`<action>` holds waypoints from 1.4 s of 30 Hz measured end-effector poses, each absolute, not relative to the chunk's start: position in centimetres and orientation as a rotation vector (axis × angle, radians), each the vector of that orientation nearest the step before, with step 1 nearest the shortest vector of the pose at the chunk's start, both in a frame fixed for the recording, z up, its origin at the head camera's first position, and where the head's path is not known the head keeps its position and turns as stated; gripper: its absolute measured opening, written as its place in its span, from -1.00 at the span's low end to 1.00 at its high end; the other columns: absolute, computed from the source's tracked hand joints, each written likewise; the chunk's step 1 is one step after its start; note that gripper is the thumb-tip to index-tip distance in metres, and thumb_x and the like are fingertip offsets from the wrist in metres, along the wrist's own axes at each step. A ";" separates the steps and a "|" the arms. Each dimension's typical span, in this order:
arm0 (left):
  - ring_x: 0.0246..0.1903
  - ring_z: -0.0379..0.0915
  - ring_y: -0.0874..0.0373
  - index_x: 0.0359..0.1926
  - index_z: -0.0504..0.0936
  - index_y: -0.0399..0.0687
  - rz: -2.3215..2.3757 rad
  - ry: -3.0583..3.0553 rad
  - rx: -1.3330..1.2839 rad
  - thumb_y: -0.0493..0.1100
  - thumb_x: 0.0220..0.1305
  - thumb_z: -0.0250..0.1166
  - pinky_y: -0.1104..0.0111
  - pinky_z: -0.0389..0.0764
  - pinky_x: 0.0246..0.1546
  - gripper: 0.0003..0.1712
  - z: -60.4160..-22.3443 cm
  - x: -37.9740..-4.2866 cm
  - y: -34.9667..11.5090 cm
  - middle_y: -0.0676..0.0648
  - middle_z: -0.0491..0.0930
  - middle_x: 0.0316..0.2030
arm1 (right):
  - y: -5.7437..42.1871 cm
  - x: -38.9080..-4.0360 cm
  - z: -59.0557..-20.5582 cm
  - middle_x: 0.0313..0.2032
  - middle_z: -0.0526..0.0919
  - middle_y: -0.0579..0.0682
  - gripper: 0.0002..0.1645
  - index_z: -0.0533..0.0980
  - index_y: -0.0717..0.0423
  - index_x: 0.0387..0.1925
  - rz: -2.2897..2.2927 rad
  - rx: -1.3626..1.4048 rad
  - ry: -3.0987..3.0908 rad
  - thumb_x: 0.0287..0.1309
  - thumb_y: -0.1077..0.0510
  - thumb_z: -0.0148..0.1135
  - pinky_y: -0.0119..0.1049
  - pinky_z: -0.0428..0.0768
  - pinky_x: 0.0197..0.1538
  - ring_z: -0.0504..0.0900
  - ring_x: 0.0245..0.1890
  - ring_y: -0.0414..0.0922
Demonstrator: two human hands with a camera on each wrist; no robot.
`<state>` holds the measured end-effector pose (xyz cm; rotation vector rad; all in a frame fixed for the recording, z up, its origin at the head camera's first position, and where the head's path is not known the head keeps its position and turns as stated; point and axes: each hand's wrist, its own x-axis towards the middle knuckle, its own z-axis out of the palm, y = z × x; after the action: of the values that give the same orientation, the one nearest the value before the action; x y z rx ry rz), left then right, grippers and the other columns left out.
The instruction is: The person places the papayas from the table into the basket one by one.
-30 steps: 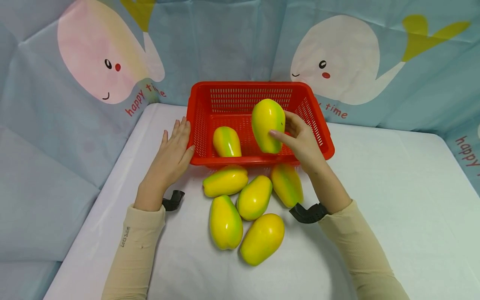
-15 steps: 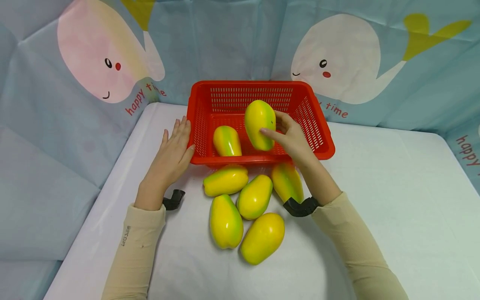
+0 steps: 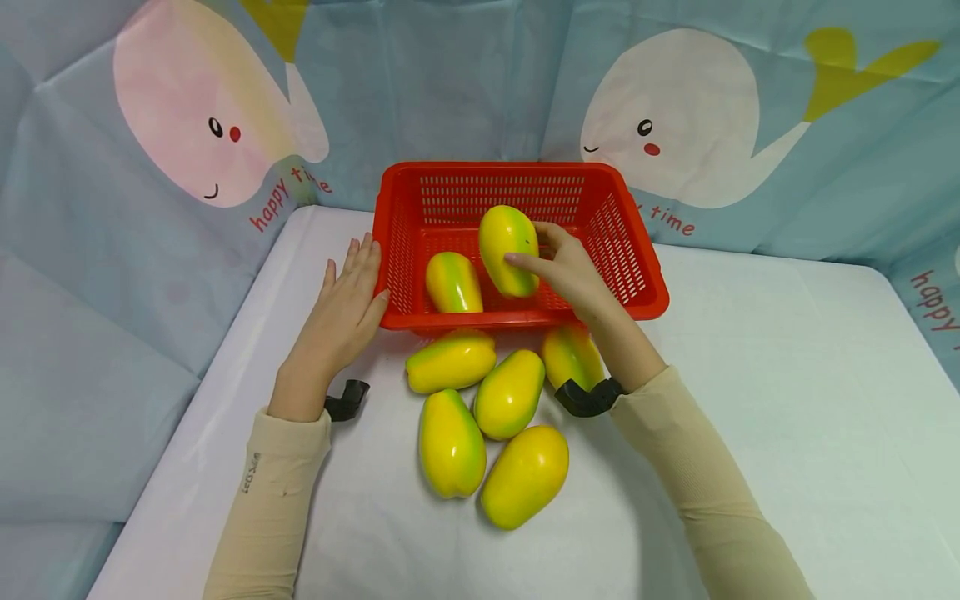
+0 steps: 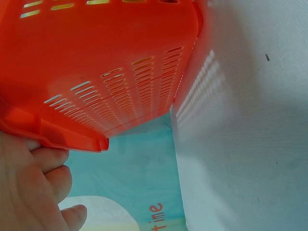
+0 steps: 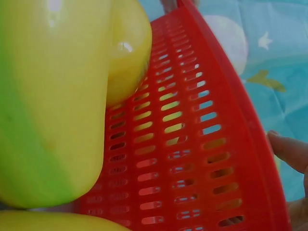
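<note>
In the head view a red slotted plastic basket [image 3: 502,170] stands at the back of the table. My right hand [image 3: 576,273] grips a yellow-green papaya [image 3: 502,250] between thumb and fingers, over the basket's inside. Another papaya [image 3: 453,283] lies in the basket, to the left of the held one. My left hand [image 3: 341,304], fingers straight, rests against the basket's left side; the left wrist view shows its fingers [image 4: 50,178] touching the rim from outside. The right wrist view has the front wall [image 5: 202,125] with my right fingertips [image 5: 288,150] beyond the rim; the held papaya is hidden there.
Several papayas lie on the white tabletop [image 3: 780,417] in front of the basket, among them one papaya [image 3: 510,393] in the middle and one papaya [image 3: 525,477] nearest me. A blue curtain [image 3: 465,83] with printed whales hangs behind.
My right hand has moved left with the papaya and slightly lower, nearer the papaya inside the basket. The left hand and the basket have stayed in place.
</note>
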<state>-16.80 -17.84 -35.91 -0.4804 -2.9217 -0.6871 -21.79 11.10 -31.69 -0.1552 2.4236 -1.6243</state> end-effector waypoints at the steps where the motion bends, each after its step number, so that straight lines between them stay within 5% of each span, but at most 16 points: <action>1: 0.44 -0.44 0.01 0.46 -0.18 -0.25 -0.687 -2.920 -0.482 -0.07 0.42 -0.15 -0.02 -0.37 0.36 -0.28 -35.9 -16.8 -17.8 -0.16 -0.24 0.47 | 11.1 -21.9 -31.7 0.17 0.42 0.03 -0.21 0.25 0.10 0.31 -1.596 -0.151 2.432 0.10 -0.02 0.32 -0.14 0.45 0.15 0.43 0.11 -0.03; 32: 0.44 -0.42 0.01 0.46 -0.19 -0.23 -0.675 -2.919 -0.480 -0.05 0.43 -0.19 -0.04 -0.34 0.36 -0.28 -36.0 -16.8 -17.8 -0.14 -0.24 0.47 | 10.5 -23.5 -32.5 -0.09 0.53 0.09 -0.24 0.37 0.21 0.15 -0.872 -0.149 2.600 0.07 -0.20 0.28 -0.15 0.48 0.00 0.46 -0.13 0.01; 42: 0.44 -0.43 0.01 0.46 -0.18 -0.25 -0.680 -2.919 -0.486 -0.05 0.43 -0.18 -0.04 -0.35 0.35 -0.28 -36.0 -16.8 -17.8 -0.16 -0.24 0.46 | 10.6 -23.6 -32.7 0.14 0.46 0.12 -0.10 0.25 0.24 0.31 -0.853 -0.155 2.584 0.08 -0.18 0.28 -0.10 0.39 0.18 0.42 0.05 0.01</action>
<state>-16.78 -17.85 -35.99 -0.4861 -2.9186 -0.6800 -23.56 10.56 -32.68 -0.1554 2.5843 -0.8533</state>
